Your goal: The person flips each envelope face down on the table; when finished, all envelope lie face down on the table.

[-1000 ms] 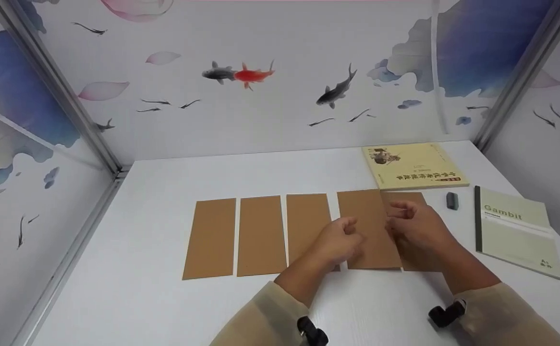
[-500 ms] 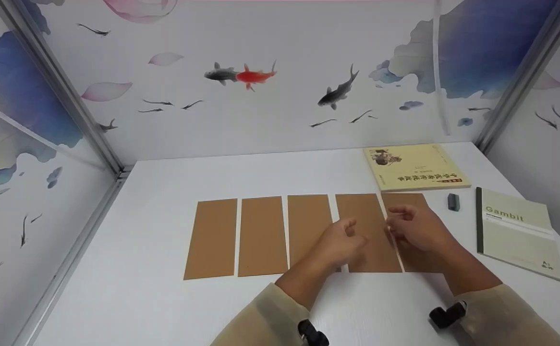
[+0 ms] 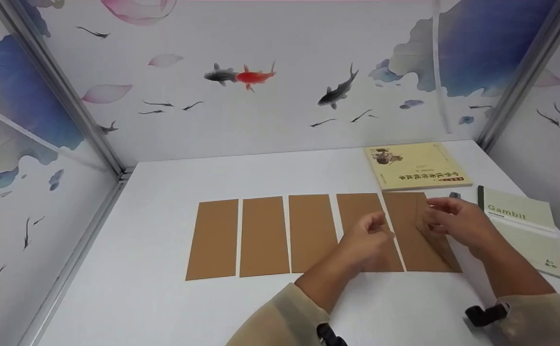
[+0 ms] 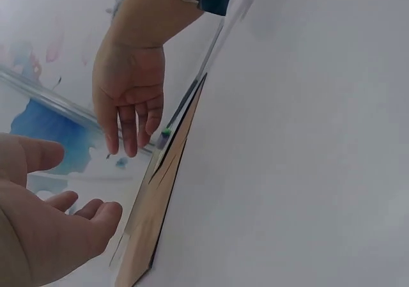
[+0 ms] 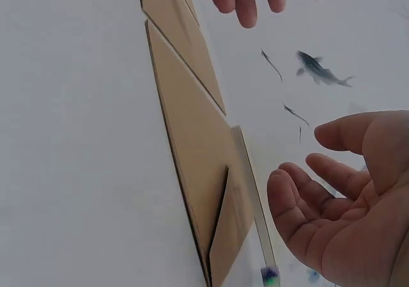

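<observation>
Several brown cardboard pieces lie side by side in a row on the white table, with narrow gaps between them. My left hand (image 3: 366, 240) is over the card second from the right (image 3: 358, 204), its fingers loosely bent and holding nothing. At the rightmost card (image 3: 400, 230), a flap (image 5: 235, 232) along its right side stands up at an angle. Beside that flap is my right hand (image 3: 460, 223). The right wrist view shows this hand's relaxed fingers (image 5: 284, 204) apart from the cardboard, with nothing between them.
A yellow book (image 3: 417, 168) lies behind the right end of the row. A pale green notebook (image 3: 525, 216) is at the right, partly behind my right arm. The small grey block (image 3: 455, 195) is mostly hidden behind my right hand. Printed panels enclose the table.
The card second from the right, which overlapped the rightmost one, now lies flat with a gap beside it. Both hands have moved right, and the raised flap now shows.
</observation>
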Available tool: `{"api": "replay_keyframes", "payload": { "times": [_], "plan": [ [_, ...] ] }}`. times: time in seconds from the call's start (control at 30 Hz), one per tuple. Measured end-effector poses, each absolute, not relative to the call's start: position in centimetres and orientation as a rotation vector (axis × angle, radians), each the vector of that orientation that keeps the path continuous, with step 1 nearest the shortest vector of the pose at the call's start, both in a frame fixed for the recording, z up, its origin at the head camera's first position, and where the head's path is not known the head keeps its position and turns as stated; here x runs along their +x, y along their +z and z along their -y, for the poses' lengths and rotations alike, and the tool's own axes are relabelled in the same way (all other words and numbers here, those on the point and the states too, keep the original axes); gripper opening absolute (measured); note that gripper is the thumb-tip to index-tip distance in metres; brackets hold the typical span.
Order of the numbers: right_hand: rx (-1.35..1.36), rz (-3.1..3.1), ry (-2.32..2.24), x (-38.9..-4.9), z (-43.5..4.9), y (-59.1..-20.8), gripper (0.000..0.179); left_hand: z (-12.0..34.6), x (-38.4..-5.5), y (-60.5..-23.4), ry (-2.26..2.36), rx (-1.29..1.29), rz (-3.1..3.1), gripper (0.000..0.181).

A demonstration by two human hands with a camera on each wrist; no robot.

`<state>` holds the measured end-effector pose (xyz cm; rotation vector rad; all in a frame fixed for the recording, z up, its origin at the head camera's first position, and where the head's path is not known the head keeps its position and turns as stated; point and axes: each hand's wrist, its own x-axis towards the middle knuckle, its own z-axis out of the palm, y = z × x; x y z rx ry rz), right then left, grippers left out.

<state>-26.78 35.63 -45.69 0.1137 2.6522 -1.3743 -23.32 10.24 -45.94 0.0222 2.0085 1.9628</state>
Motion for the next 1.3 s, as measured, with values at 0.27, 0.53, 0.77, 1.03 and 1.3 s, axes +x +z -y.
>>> {"api": "replay_keyframes", "payload": {
  "times": [0.27,0.53,0.77,1.03,1.3],
  "plan": [
    [0.127,-2.580,-1.351,-25.7,-39.8,-46.0,0.077,-14.0,-23.2,-46.2,2.051,-0.105,-1.926,0.044],
    [0.131,-2.494,-1.437,-26.3,-40.3,-46.5,0.077,-15.7,-23.8,-46.4,1.971,-0.141,-1.954,0.049],
    [0.123,-2.440,-1.464,-26.6,-39.7,-46.9,0.080,-15.8,-24.4,-46.7,1.876,-0.153,-2.009,0.048],
    [0.123,-2.398,-1.523,-26.7,-39.5,-46.7,0.080,-15.6,-24.8,-46.7,1.889,-0.187,-1.987,0.046],
    [0.129,-2.399,-1.506,-26.8,-39.5,-46.5,0.078,-14.9,-25.0,-46.4,1.972,-0.179,-1.937,0.043]
  ]
}}
